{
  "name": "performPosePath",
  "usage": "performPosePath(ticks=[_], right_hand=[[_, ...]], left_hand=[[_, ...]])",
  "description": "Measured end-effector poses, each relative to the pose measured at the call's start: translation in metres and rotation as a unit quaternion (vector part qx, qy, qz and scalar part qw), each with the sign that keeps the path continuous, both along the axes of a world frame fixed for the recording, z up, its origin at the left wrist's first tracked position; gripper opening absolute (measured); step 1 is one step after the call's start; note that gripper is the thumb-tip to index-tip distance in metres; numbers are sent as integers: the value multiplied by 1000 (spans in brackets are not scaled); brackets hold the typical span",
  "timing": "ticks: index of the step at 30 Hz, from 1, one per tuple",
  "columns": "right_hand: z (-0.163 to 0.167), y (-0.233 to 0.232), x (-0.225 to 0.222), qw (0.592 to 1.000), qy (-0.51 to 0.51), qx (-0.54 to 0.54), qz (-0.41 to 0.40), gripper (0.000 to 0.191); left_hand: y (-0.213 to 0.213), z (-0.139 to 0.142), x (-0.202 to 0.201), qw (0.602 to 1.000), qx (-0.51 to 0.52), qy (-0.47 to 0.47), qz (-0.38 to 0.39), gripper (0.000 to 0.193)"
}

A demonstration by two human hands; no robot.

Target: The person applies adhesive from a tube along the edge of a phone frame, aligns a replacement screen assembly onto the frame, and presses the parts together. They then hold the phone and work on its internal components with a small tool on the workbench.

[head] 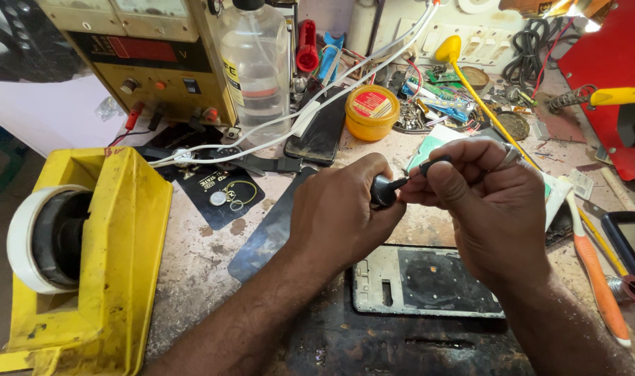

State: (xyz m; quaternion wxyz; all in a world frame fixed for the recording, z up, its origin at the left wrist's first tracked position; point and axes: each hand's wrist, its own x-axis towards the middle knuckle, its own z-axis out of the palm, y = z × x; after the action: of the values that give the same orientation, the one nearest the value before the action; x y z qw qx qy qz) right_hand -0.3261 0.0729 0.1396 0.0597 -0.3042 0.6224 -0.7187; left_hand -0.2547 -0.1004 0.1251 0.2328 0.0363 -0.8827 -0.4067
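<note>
Pinching a small black tool (390, 188) between them, left hand (342, 216) grips its round end, right hand (488, 202) its tip.

Hidden and cut off at the worktop

The left hand (338, 216) covers most of the small black tool (385, 189); what the right hand (488, 202) pinches is too small to tell. The yellow tape dispenser (108, 278) and yellow power supply (143, 56) run past the edges.

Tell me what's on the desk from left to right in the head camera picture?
Yellow tape dispenser → left hand pinching a small black round part → right hand → orange-handled tool → dark handset with a screen at the right edge.
</note>
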Motion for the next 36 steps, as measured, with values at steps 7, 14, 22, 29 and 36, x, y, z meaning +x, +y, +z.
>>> performPosePath(ticks=[7, 14, 22, 29, 36], right_hand=[[0, 0, 0, 1000, 9, 1, 5, 17], [3, -1, 4, 997, 60, 35, -20, 15], [10, 0, 10, 995, 79, 59, -8, 17], [11, -1, 11, 994, 87, 72, -13, 17], [5, -1, 6, 984, 89, 151, 10, 22]], left_hand=[[1, 0, 1, 1000, -20, 16, 2, 30], [-1, 0, 0, 1000, -18, 17, 5, 31], [-3, 0, 0, 999, 2, 25, 20, 31], [-2, 2, 1, 999, -31, 27, 16, 30], [0, 1, 4, 996, -71, 48, 36, 27]])
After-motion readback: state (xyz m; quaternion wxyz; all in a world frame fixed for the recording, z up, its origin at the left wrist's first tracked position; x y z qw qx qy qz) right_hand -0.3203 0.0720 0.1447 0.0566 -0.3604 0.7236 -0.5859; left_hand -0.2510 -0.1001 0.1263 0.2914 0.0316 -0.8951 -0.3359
